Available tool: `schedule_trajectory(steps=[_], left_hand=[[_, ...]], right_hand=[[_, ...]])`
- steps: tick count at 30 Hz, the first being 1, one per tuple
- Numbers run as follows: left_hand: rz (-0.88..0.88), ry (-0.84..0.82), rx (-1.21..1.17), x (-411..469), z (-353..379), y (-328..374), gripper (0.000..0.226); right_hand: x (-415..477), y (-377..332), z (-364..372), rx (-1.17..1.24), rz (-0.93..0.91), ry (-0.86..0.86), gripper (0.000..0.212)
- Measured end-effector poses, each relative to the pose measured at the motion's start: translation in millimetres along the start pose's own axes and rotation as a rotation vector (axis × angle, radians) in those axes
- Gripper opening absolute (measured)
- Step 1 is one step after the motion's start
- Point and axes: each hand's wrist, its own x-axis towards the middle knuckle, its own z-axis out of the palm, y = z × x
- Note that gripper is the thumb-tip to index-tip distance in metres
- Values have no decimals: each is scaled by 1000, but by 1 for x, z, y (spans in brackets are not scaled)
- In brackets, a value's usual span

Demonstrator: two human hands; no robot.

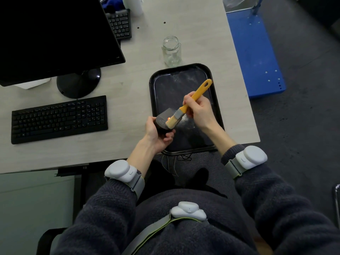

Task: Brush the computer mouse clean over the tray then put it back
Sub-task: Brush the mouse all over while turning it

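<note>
My left hand [157, 133] grips a dark computer mouse [163, 119], turned underside up so its red sensor light shows, over the left edge of a black tray [184, 70]. My right hand [197, 110] holds a brush [191, 102] with a yellow handle and pale bristles. The bristles rest on the mouse's underside next to the red light. Pale dust is scattered over the tray's floor, mostly near the brush and along the far rim.
An empty glass jar [171, 51] stands just beyond the tray. A black keyboard [59, 119] lies to the left, with a monitor [55, 37] and its round stand [79, 82] behind it. A second keyboard [120, 24] sits further back. The table edge [244, 80] runs right of the tray.
</note>
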Motion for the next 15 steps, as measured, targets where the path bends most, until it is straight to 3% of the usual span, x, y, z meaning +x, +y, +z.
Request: schedule_trajectory(steps=[2,6,8,12,15], left_hand=[[-1,-14,-8,-1,-1,1,45],[-22,4,-19,0,-8,1,46],[-23,8,-19,0,-8,0,47],[-12,15,10,-1,-4,-1,45],[-10,18,19,0,-2,-2,46]], right_hand=[[-2,6,2,-25,29,3,23],[2,15,-15,-259,26,238,18],[2,12,-19,-320,6,278,17],[4,3,-9,-122,-33,259,19],[0,-5,5,17,-26,110,21]])
